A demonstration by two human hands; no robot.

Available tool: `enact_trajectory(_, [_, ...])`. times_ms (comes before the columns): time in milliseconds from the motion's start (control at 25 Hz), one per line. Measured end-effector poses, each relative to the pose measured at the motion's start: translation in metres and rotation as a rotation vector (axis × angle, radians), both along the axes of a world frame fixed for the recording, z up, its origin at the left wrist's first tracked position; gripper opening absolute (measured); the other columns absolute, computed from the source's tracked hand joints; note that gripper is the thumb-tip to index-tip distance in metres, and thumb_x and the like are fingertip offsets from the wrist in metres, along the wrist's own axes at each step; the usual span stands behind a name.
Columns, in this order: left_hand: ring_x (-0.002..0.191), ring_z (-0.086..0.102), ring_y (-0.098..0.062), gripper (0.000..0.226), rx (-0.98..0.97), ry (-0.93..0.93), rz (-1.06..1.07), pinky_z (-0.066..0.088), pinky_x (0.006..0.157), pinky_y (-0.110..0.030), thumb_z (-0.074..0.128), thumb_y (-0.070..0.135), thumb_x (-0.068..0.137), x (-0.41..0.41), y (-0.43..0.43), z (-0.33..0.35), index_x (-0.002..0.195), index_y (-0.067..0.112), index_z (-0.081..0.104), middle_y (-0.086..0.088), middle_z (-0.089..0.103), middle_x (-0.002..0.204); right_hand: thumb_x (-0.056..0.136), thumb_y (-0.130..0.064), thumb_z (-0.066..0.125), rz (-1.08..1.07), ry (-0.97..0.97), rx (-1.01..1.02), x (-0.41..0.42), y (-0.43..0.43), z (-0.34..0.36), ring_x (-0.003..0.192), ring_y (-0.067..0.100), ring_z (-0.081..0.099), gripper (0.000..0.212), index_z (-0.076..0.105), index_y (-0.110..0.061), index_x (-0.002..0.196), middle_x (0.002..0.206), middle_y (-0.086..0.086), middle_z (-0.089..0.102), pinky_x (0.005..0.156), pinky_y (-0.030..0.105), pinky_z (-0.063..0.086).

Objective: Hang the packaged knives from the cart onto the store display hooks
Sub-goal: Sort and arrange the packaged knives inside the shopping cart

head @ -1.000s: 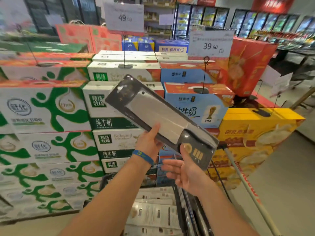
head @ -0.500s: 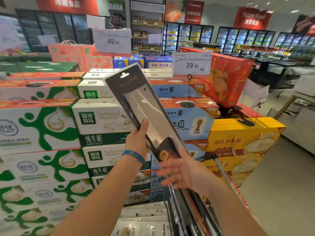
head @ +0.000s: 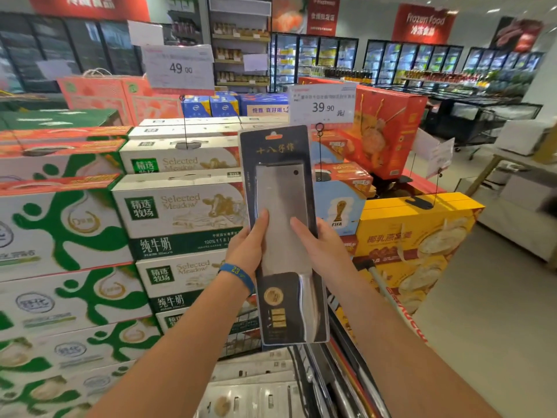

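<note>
Between left hand (head: 247, 245), right hand (head: 325, 248); packaged knife (head: 281, 188)

Glossy clear-plastic blister over dark matt card, packaged brushed-steel cleaver (head: 281, 224); printed cardboard milk cartons (head: 180, 212), smooth; blue rubbery wristband (head: 236, 274).

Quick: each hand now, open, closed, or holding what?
Left hand: gripping the packaged knife by its left edge.
Right hand: gripping its right edge.
</note>
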State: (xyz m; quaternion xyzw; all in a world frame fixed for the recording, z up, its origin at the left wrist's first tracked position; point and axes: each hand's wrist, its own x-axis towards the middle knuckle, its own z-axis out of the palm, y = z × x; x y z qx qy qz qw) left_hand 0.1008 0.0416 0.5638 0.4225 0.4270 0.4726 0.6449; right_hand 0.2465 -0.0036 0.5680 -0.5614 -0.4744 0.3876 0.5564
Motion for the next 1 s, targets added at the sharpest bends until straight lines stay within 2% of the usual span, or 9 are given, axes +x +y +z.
enact_trajectory(160, [0.087, 0.075, -0.021, 0.06, 0.032, 0.036, 0.011, 0.06, 0.067, -0.032, 0.074, 0.073, 0.059, -0.025, -0.002, -0.011, 0.093, 0.023, 0.076, -0.002, 0.078, 0.095, 0.094, -0.049, 0.069, 0.043, 0.048, 0.028, -0.018, 0.001, -0.014, 0.083, 0.001, 0.074, 0.02, 0.067, -0.031, 0.101, 0.089, -0.018, 0.077, 0.061, 0.014, 0.056])
enact_trajectory(280, [0.095, 0.073, -0.023, 0.053, 0.106, 0.075, 0.037, 0.06, 0.081, -0.039, 0.072, 0.062, 0.074, -0.043, -0.009, -0.02, 0.104, 0.018, 0.073, -0.004, 0.077, 0.1, 0.094, -0.045, 0.07, 0.06, 0.018, 0.03, -0.033, 0.0, -0.025, 0.079, -0.001, 0.074, 0.019, 0.07, -0.026, 0.098, 0.087, -0.019, 0.077, 0.058, 0.011, 0.053])
enact_trajectory(440, [0.096, 0.068, -0.008, 0.031, 0.199, 0.313, 0.118, 0.055, 0.083, -0.027, 0.067, 0.043, 0.09, -0.081, -0.011, -0.045, 0.113, 0.022, 0.067, 0.006, 0.072, 0.105, 0.086, -0.05, 0.073, 0.044, -0.084, 0.074, -0.043, -0.006, -0.058, 0.091, 0.004, 0.073, 0.014, 0.075, -0.038, 0.092, 0.096, -0.017, 0.078, 0.072, 0.023, 0.059])
enact_trajectory(520, [0.084, 0.067, 0.001, 0.017, 0.163, 0.417, 0.08, 0.056, 0.074, -0.02, 0.066, 0.036, 0.093, -0.097, -0.016, -0.067, 0.107, 0.027, 0.067, 0.011, 0.071, 0.099, 0.082, -0.055, 0.071, -0.069, -0.114, 0.089, -0.034, -0.013, -0.07, 0.088, 0.004, 0.072, 0.008, 0.074, -0.05, 0.087, 0.091, -0.02, 0.076, 0.073, 0.028, 0.058])
enact_trajectory(600, [0.063, 0.066, 0.003, 0.006, 0.071, 0.415, 0.012, 0.054, 0.057, -0.016, 0.064, 0.029, 0.095, -0.093, -0.025, -0.094, 0.095, 0.024, 0.068, 0.009, 0.072, 0.09, 0.085, -0.054, 0.068, -0.196, -0.159, 0.087, -0.014, -0.019, -0.073, 0.081, -0.002, 0.068, 0.004, 0.072, -0.054, 0.083, 0.083, -0.024, 0.074, 0.071, 0.025, 0.054])
enact_trajectory(720, [0.041, 0.052, -0.002, 0.012, -0.136, 0.409, -0.135, 0.043, 0.04, -0.015, 0.06, 0.021, 0.098, -0.056, -0.037, -0.135, 0.091, 0.012, 0.064, -0.003, 0.069, 0.081, 0.094, -0.043, 0.066, -0.314, -0.234, 0.089, 0.024, -0.026, -0.074, 0.079, -0.004, 0.066, 0.01, 0.07, -0.042, 0.084, 0.079, -0.025, 0.071, 0.071, 0.024, 0.051])
enact_trajectory(800, [0.047, 0.053, -0.007, 0.016, -0.226, 0.553, -0.314, 0.042, 0.04, -0.017, 0.058, 0.028, 0.099, -0.026, -0.044, -0.162, 0.093, 0.014, 0.063, -0.006, 0.07, 0.089, 0.093, -0.046, 0.065, -0.381, -0.239, 0.066, 0.048, -0.036, -0.076, 0.077, -0.004, 0.065, 0.01, 0.067, -0.039, 0.086, 0.079, -0.023, 0.071, 0.069, 0.02, 0.049])
enact_trajectory(880, [0.06, 0.06, -0.013, 0.024, -0.289, 0.754, -0.528, 0.047, 0.047, -0.021, 0.055, 0.04, 0.099, 0.0, -0.054, -0.189, 0.099, 0.017, 0.064, -0.004, 0.072, 0.099, 0.09, -0.053, 0.063, -0.434, -0.294, 0.05, 0.067, -0.048, -0.08, 0.079, -0.005, 0.064, 0.011, 0.066, -0.044, 0.086, 0.081, -0.024, 0.07, 0.072, 0.018, 0.049])
enact_trajectory(1000, [0.085, 0.07, -0.021, 0.041, -0.372, 0.971, -0.76, 0.058, 0.069, -0.031, 0.047, 0.046, 0.101, 0.028, -0.074, -0.225, 0.111, 0.01, 0.065, -0.008, 0.071, 0.112, 0.095, -0.048, 0.062, -0.42, -0.401, -0.035, 0.084, -0.062, -0.104, 0.085, 0.011, 0.068, 0.019, 0.066, -0.031, 0.087, 0.086, -0.009, 0.072, 0.078, 0.039, 0.054])
